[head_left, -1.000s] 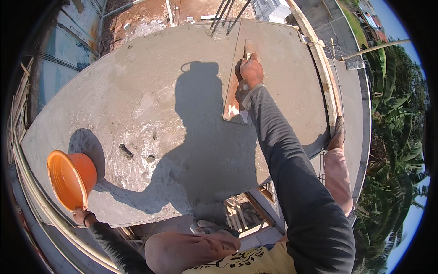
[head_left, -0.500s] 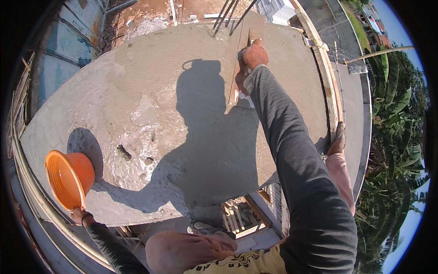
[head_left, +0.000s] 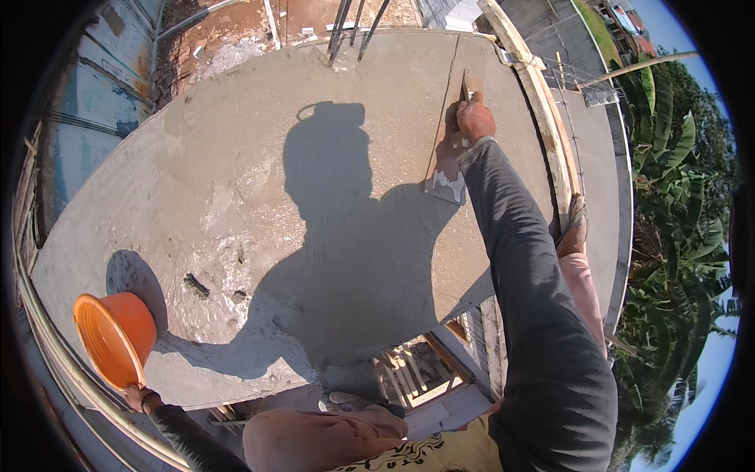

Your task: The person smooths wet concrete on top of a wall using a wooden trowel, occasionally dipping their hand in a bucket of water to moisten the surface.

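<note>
1. A person's right hand [head_left: 474, 118] reaches far across a wet concrete slab [head_left: 236, 157], its grip wrapped around the handle of a wooden float [head_left: 448, 169] pressed flat on the surface.
2. The float lies near the slab's far right side, just beside a timber edge board [head_left: 543, 134], grey cement clinging to its near end.
3. The left hand [head_left: 135, 396] is low at the slab's near left edge, its grip closed on the rim of an orange plastic bowl [head_left: 114, 338], tilted on its side.
4. The person's shadow falls across the slab's middle, and steel bars [head_left: 354, 23] rise at the far edge.
</note>
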`<state>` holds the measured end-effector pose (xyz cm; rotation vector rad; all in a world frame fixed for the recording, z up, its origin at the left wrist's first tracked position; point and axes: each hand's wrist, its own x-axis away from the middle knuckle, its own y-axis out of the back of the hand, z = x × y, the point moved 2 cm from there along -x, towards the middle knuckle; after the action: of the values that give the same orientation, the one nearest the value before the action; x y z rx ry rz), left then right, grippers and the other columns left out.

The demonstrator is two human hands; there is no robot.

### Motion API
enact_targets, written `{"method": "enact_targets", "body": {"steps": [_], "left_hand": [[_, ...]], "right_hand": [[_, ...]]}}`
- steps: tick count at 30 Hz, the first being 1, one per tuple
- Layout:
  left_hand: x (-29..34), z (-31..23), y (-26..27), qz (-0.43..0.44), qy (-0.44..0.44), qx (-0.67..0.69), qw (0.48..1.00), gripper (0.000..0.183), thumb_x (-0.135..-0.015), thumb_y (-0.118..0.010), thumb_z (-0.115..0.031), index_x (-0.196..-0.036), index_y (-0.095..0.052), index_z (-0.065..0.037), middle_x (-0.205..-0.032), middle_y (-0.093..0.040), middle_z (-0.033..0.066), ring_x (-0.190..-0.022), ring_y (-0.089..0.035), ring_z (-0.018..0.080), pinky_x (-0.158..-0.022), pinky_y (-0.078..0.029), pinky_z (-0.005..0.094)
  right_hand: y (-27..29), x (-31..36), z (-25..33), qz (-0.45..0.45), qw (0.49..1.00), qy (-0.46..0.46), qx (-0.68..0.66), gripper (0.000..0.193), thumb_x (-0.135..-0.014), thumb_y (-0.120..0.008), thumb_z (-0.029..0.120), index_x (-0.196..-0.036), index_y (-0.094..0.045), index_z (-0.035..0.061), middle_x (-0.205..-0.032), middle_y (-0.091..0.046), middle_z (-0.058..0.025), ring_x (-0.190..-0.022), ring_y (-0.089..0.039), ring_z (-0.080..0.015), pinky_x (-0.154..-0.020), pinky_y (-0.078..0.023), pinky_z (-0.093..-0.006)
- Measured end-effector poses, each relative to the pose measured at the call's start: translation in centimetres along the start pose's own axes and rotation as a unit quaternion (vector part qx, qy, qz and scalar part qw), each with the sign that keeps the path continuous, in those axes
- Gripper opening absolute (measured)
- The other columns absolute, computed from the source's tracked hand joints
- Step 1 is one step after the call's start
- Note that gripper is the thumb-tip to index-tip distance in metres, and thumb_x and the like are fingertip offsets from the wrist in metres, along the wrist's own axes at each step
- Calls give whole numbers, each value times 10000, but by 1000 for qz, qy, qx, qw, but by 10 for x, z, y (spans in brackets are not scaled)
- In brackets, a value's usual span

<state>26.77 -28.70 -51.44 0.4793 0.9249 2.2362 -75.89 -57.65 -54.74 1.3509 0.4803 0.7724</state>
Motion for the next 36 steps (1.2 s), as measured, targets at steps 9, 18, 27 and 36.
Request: {"method": "enact_targets", "body": {"steps": [9, 18, 27, 36], "left_hand": [[7, -22, -28, 15, 25, 134, 991, 197, -773, -772, -108, -962, -720, -89, -941, -729, 123, -897, -705, 336, -751, -575, 447], [11, -4, 6, 13, 25, 6, 1000, 241, -801, -751, -135, -1037, -718, -103, -996, -720, 144, -933, -702, 359, -764, -585, 453], [-22, -3, -9, 29, 78, 68, 994, 214, -846, -753, -231, -1000, -719, -86, -993, -723, 138, -930, -711, 327, -741, -593, 405], [-7, -8, -10, 37, 49, 5, 998, 201, -836, -771, -275, -956, -731, -119, -893, -741, 96, -831, -725, 317, -696, -595, 406]], "right_hand": [[8, 46, 84, 29, 974, 197, 111, 573, -975, -471, 343, -1489, -378, 105, -1038, -707, -224, -972, -687, -398, -879, -536, -472], [-9, 133, -99, 51, 995, 83, 26, 654, -990, -481, 415, -1557, -231, 207, -1040, -694, -275, -992, -667, -460, -848, -518, -525], [-47, 358, 86, 189, 861, 462, -91, 714, -964, -582, 304, -1559, -225, 134, -877, -643, -191, -732, -658, -343, -663, -545, -439], [20, 281, -42, 201, 950, 236, -42, 643, -991, -509, 328, -1560, -244, 192, -1099, -650, -197, -908, -670, -352, -772, -540, -465]]}}
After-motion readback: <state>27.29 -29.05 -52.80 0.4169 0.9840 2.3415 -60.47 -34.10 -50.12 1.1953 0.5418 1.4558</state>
